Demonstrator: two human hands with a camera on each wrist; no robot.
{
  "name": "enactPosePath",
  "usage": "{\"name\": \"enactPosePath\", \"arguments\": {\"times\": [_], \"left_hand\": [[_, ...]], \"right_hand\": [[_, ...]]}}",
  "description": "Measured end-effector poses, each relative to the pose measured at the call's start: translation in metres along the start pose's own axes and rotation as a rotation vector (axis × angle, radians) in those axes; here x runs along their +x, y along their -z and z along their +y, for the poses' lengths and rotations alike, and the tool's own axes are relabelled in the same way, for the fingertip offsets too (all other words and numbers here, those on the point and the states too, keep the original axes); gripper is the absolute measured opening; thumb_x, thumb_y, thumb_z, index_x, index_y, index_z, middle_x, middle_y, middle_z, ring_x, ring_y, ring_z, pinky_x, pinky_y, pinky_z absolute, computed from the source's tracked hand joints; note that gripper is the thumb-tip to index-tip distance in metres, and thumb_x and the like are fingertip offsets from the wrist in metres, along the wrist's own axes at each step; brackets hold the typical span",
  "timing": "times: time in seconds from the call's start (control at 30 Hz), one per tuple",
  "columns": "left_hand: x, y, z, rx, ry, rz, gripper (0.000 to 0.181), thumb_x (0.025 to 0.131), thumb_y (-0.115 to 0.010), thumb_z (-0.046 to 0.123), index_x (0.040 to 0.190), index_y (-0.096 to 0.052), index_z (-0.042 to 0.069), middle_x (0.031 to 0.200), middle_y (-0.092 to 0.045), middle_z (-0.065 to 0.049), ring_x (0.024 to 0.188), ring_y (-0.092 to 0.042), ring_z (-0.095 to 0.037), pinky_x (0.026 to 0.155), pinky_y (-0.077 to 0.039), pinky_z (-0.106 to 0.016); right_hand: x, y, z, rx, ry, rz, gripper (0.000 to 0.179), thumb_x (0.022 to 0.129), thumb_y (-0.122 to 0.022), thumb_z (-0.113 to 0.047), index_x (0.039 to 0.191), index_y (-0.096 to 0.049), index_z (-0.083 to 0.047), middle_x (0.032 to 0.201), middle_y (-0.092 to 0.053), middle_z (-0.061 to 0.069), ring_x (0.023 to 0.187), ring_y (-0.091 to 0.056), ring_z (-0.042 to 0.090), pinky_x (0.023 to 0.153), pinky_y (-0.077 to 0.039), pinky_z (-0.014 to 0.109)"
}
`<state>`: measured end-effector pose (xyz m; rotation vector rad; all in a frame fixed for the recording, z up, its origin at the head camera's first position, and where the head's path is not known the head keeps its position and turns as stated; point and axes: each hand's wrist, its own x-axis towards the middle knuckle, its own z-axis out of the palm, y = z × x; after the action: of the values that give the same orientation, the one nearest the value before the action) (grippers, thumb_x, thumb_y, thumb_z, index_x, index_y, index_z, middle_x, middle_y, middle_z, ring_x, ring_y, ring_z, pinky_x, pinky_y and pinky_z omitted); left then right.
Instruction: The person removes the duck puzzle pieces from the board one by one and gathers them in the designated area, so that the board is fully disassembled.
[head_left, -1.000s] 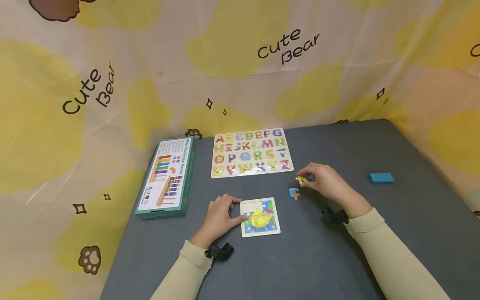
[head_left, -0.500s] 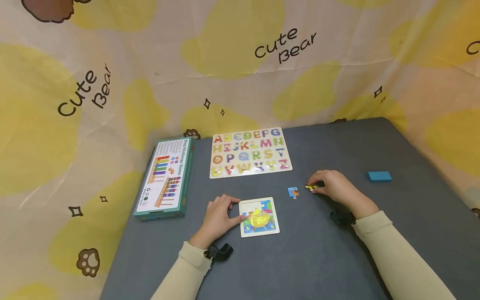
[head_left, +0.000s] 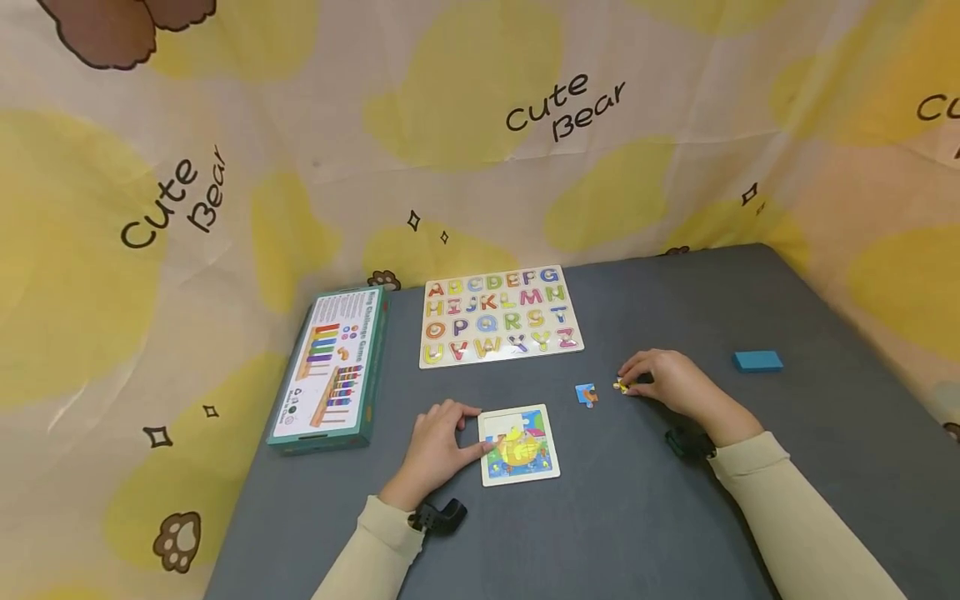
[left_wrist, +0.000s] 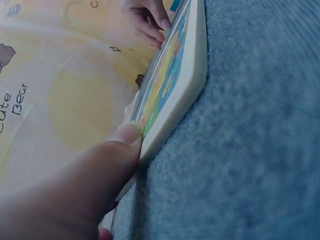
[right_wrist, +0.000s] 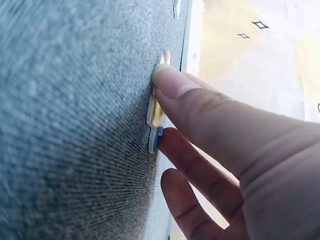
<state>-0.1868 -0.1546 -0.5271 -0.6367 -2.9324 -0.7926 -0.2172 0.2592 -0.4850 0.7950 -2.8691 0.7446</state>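
Observation:
A square picture puzzle with a yellow figure lies on the table, a bare patch at its upper left. My left hand holds its left side, thumb on the rim and index finger at the corner. To the right, my right hand pinches a small yellow puzzle piece at the tabletop. In the right wrist view the thumb covers part of this piece, and a blue knob shows at one end. A loose blue and orange puzzle piece lies between the puzzle and my right hand.
An alphabet board lies behind the puzzle. At the left is a green-edged game box. A blue block sits at the far right. A printed cloth hangs behind the grey table.
My right hand has moved right and down with the yellow puzzle piece, away from the loose blue and orange one, and is now low at the table. The left hand stays on the puzzle.

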Motion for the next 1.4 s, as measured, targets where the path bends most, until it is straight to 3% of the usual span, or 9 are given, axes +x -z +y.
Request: {"name": "enactPosePath", "arguments": {"times": [0.4, 0.53, 0.63, 0.77, 0.9, 1.07, 1.4], "left_hand": [[-0.001, 0.000, -0.002, -0.017, -0.001, 0.029, 0.056, 0.085, -0.086, 0.052, 0.125, -0.070, 0.016, 0.088, -0.046, 0.009, 0.081, -0.040, -0.014, 0.079, -0.029, -0.040], [-0.001, 0.002, -0.002, -0.010, -0.003, 0.030, 0.056, 0.085, -0.086, 0.051, 0.125, -0.070, 0.016, 0.087, -0.046, 0.009, 0.080, -0.040, -0.014, 0.078, -0.029, -0.039], [0.000, 0.003, -0.002, -0.014, -0.006, 0.034, 0.055, 0.085, -0.086, 0.052, 0.124, -0.070, 0.016, 0.087, -0.046, 0.009, 0.080, -0.040, -0.013, 0.078, -0.029, -0.040], [0.001, 0.004, -0.003, -0.012, -0.012, 0.040, 0.053, 0.085, -0.086, 0.051, 0.123, -0.070, 0.016, 0.087, -0.046, 0.009, 0.080, -0.040, -0.013, 0.078, -0.029, -0.040], [0.002, 0.004, -0.001, -0.019, -0.016, 0.028, 0.052, 0.086, -0.086, 0.048, 0.123, -0.070, 0.016, 0.088, -0.046, 0.009, 0.080, -0.040, -0.013, 0.079, -0.029, -0.040], [0.002, 0.001, -0.001, -0.025, -0.027, 0.028, 0.052, 0.086, -0.086, 0.048, 0.123, -0.070, 0.016, 0.088, -0.046, 0.009, 0.081, -0.040, -0.012, 0.079, -0.029, -0.040], [-0.002, -0.002, -0.003, -0.012, -0.042, 0.028, 0.054, 0.086, -0.086, 0.049, 0.125, -0.069, 0.016, 0.086, -0.045, 0.009, 0.079, -0.039, -0.012, 0.077, -0.029, -0.038]], "right_hand": [[0.008, 0.005, -0.004, -0.030, -0.020, -0.004, 0.017, 0.081, -0.089, -0.003, 0.097, -0.084, -0.007, 0.109, -0.077, 0.007, 0.103, -0.071, 0.034, 0.090, -0.055, 0.053], [0.021, 0.008, -0.035, -0.016, -0.020, 0.068, 0.020, 0.083, -0.088, -0.004, 0.102, -0.083, -0.005, 0.111, -0.074, 0.008, 0.106, -0.068, 0.033, 0.091, -0.054, 0.052], [0.034, 0.001, -0.071, 0.063, 0.059, 0.088, 0.018, 0.087, -0.086, -0.007, 0.104, -0.083, -0.008, 0.104, -0.072, 0.001, 0.092, -0.068, 0.020, 0.080, -0.056, 0.039], [0.047, -0.026, -0.114, 0.135, 0.154, -0.038, 0.016, 0.093, -0.082, -0.011, 0.109, -0.082, -0.011, 0.092, -0.065, -0.008, 0.074, -0.057, 0.005, 0.066, -0.049, 0.026], [0.049, -0.056, -0.130, 0.122, 0.139, -0.156, 0.018, 0.097, -0.077, -0.014, 0.114, -0.081, -0.011, 0.087, -0.060, -0.010, 0.070, -0.051, 0.003, 0.064, -0.046, 0.024], [0.045, -0.076, -0.131, 0.093, 0.099, -0.166, 0.019, 0.096, -0.078, -0.012, 0.114, -0.081, -0.010, 0.087, -0.062, -0.007, 0.072, -0.055, 0.004, 0.066, -0.048, 0.025], [0.039, -0.086, -0.133, 0.066, 0.061, -0.187, 0.025, 0.098, -0.076, -0.016, 0.123, -0.079, -0.013, 0.080, -0.052, -0.007, 0.063, -0.045, 0.007, 0.058, -0.041, 0.025]]}}
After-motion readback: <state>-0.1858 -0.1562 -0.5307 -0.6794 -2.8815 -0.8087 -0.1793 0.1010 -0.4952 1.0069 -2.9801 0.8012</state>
